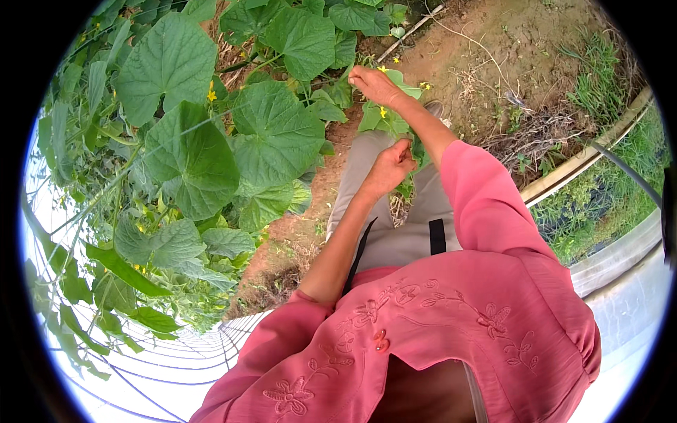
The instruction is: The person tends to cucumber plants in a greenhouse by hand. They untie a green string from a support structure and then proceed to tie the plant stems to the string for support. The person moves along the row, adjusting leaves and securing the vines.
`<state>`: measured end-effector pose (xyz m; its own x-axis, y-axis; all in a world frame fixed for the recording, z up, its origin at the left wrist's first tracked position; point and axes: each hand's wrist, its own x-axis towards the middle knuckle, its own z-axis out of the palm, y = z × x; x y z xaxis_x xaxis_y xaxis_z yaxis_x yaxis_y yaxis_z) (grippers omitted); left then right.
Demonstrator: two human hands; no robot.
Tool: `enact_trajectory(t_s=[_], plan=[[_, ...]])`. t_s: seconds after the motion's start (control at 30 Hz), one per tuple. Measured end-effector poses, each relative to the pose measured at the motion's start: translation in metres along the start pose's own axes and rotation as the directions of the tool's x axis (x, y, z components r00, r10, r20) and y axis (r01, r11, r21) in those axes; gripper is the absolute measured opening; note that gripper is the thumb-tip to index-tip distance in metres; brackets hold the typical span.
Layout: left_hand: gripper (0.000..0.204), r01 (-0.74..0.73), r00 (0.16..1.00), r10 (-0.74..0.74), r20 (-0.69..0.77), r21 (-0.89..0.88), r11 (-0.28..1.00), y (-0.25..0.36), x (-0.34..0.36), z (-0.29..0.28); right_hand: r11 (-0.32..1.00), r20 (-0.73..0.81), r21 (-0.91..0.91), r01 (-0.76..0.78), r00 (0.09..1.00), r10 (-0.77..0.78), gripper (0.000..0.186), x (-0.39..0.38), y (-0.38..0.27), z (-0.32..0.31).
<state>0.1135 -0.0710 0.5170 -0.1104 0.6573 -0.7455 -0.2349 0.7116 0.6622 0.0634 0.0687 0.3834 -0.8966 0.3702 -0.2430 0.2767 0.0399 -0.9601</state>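
Vine leaves fill the left of our view, broad and green, climbing a thin support string. We reach both hands into the cucumber vine (211,134) ahead of us. Our right hand (375,86) is stretched farthest out, its fingers (358,76) pinched together on a leafy shoot tip (396,79) at the near edge of the plant, where small yellow flowers (383,111) show just beside and below the wrist. Our left hand (388,169) sits closer to our body, lower in the view, with its fingers (403,146) curled in and closed around a thin green stem (416,151) of the same shoot; the stem runs between the two hands, so the shoot is held at two places. How tightly either hand grips we cannot tell. Both arms wear pink sleeves (486,204) pushed up above the elbow, and the pink embroidered top takes up the lower part of the view. Below the hands we see our beige trousers (402,240) crossed by dark straps. Bare reddish soil (493,42) lies under and beyond the hands, with dry straw scattered on it. To the right a pale board edging (578,162) borders a strip of grass.
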Motion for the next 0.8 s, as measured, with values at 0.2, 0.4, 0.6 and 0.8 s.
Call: enact_trajectory(t_s=[0.2,0.4,0.6,0.8], plan=[[0.023,0.043,0.987,-0.066,-0.144,-0.16,0.986,0.017,-0.013,-0.02,0.972,-0.182,0.136,-0.192,0.96,0.215,0.021,-0.011,0.025,-0.055],[0.016,-0.112,0.949,-0.014,-0.314,-0.38,0.918,0.021,-0.031,-0.056,0.974,-0.415,0.031,-0.224,0.884,0.216,0.02,-0.061,0.008,-0.065],[0.007,-0.157,0.93,-0.033,-0.366,-0.477,0.865,0.026,-0.037,-0.078,0.979,-0.304,-0.118,-0.169,0.944,0.127,0.015,-0.075,0.003,-0.059],[0.018,-0.338,0.901,-0.04,-0.431,-0.758,0.557,0.043,-0.024,-0.094,0.993,-0.108,-0.118,-0.026,0.994,0.013,0.015,-0.099,-0.006,-0.039]])
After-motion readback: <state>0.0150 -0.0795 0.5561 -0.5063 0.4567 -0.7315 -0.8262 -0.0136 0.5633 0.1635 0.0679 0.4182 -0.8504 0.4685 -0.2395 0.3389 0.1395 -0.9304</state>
